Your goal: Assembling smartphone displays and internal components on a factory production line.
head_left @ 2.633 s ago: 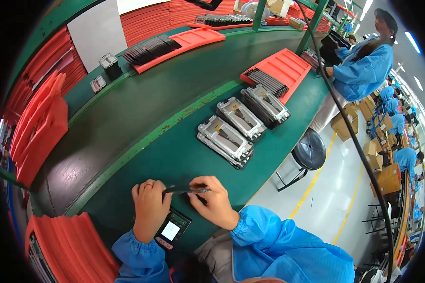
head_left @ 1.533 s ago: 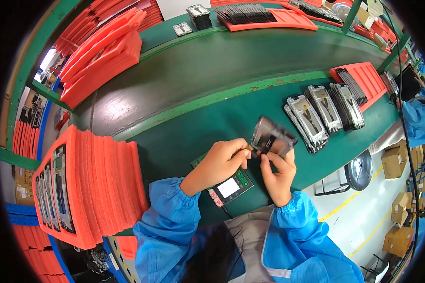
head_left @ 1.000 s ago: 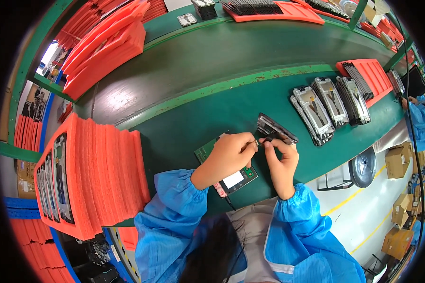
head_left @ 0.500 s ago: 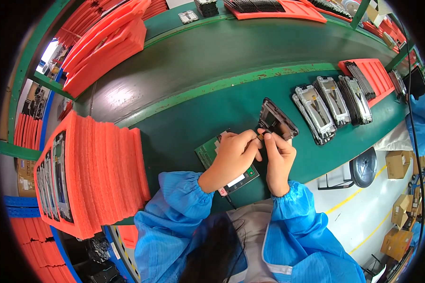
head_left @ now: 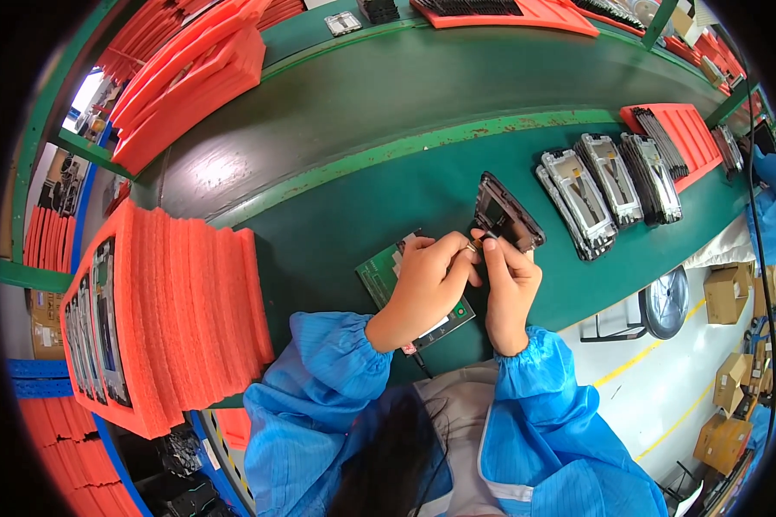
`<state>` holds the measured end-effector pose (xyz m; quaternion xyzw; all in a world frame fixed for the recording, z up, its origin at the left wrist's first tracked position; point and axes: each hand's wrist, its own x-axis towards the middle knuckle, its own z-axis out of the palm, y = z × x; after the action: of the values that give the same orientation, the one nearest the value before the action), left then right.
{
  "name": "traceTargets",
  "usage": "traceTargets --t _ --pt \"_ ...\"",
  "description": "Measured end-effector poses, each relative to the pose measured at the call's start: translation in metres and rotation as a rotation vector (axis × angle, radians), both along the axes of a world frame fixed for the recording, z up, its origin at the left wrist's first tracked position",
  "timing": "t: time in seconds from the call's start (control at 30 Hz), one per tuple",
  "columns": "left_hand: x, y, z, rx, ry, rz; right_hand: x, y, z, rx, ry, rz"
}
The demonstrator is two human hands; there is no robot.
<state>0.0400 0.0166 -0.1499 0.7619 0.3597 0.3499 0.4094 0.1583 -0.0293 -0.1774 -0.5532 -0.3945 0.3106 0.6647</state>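
Observation:
My right hand (head_left: 510, 293) is closed on a dark phone screen frame (head_left: 510, 215), which tilts up above the table. My left hand (head_left: 424, 280) pinches at the frame's lower left corner, its fingertips almost touching my right thumb. A small gold-coloured flex cable (head_left: 472, 247) shows between the fingertips; most of it is hidden by them. Beneath my left hand and wrist lies a green circuit board (head_left: 378, 274) with a dark lower part and a cable leading toward me. Several phone frames (head_left: 578, 202) with silvery inner faces stand in stacks to the right.
A tall stack of red foam trays (head_left: 203, 310) stands at the left, its outer tray holding several phone frames. Another foam stack (head_left: 190, 95) rises at the far left. Beyond the green table edge (head_left: 362, 164) runs a dark belt (head_left: 405, 90). A stool (head_left: 664, 306) is at the right.
My hands and the phone frame stay almost in place, with only slight finger movement at the frame's corner. The view has shifted a little.

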Motion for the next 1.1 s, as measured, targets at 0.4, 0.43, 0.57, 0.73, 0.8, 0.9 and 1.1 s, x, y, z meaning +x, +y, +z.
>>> traceTargets --t 0.4,0.43,0.57,0.73,0.8,0.9,1.1 --pt "-0.001 0.002 -0.004 -0.056 -0.049 -0.018 -0.003 0.0 0.005 0.034 0.012 0.025" --pt "-0.002 0.003 -0.002 -0.067 -0.046 -0.022 -0.002 -0.001 0.002 0.02 0.019 0.031" --pt "-0.002 0.003 -0.001 -0.066 -0.039 -0.03 0.0 0.0 -0.006 -0.015 0.038 0.04" --pt "-0.001 0.003 -0.001 -0.012 -0.026 -0.014 0.0 0.0 -0.007 -0.022 0.063 0.032" --pt "-0.001 0.003 0.0 -0.009 -0.02 -0.009 -0.001 0.0 -0.007 -0.022 0.069 0.028" --pt "-0.003 0.004 0.003 -0.139 -0.015 -0.041 0.0 0.0 -0.009 -0.018 0.052 0.03" --pt "-0.003 0.003 -0.001 -0.096 -0.033 -0.021 0.0 0.001 -0.008 -0.008 0.028 0.021"
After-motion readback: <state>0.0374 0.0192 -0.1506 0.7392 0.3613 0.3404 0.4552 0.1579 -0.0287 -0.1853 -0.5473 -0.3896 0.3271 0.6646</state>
